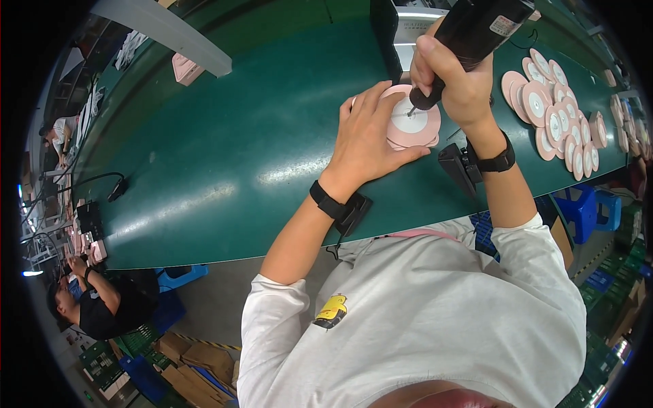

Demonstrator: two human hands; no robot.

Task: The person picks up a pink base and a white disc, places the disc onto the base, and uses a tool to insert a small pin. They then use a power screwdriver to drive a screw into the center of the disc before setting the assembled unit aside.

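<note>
Pink disc point(416, 125) sits held in your wide-spread left hand point(362, 141); your curled right hand point(465, 83) grips the driver point(477, 32) over disc centre.

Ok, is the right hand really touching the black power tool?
Touching: the head view shows the right hand closed around the black power tool, thumb against its side.

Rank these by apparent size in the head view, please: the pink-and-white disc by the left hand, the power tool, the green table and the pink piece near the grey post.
1. Green table
2. Power tool
3. Pink-and-white disc
4. Pink piece, though it looks farther away
</note>
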